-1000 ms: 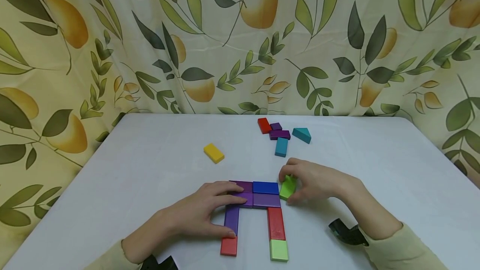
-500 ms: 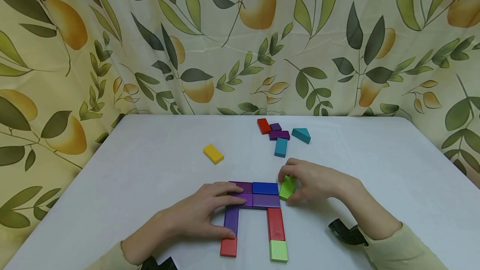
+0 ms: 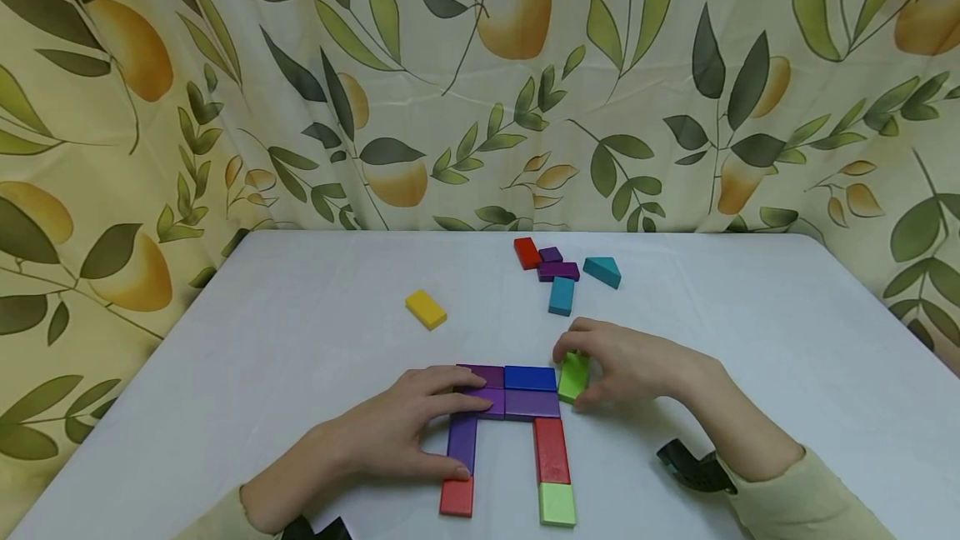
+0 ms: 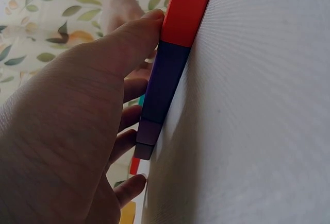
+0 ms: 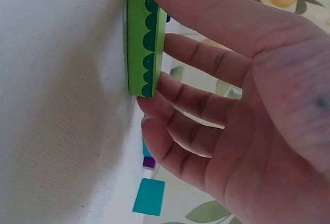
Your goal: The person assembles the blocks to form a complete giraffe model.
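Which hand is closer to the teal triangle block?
Right. The right hand is in front of the teal triangle block; the left hand is farther away, to its left.

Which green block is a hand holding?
The bright green block next to the blue block: the right hand grips it between thumb and fingers. The paler green block, against the long red block, is untouched.
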The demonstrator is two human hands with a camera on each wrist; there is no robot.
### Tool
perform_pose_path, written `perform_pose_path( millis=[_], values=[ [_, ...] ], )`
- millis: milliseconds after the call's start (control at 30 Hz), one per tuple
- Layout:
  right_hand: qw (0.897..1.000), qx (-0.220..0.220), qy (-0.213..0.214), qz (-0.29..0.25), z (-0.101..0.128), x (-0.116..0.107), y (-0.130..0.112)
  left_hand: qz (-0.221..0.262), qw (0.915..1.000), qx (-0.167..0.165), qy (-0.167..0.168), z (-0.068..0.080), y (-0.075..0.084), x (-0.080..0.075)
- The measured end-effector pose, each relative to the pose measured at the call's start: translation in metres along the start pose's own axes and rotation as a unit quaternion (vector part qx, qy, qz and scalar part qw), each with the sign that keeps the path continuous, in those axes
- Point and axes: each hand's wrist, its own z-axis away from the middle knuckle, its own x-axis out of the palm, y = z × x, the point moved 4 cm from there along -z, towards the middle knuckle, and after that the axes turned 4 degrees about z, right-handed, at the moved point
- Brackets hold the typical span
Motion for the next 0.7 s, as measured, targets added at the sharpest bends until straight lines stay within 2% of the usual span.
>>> perform_pose_path(
  millis=[367,533,700],
  values=[
    [1.000,-0.002,0.005,-0.012,0.001,-0.006,0.003,-0.001,1.0000,0.002,0.000,-0.001,0.002,-0.002],
    [0.999,0.000,0.047,-0.026,-0.001,-0.017,0.012,0.002,1.0000,-0.003,-0.005,-0.001,0.001,-0.002],
    [0.995,0.010,0.102,-0.017,-0.010,-0.025,0.029,0.007,0.9999,-0.005,-0.006,0.000,0.002,-0.002]
  ],
)
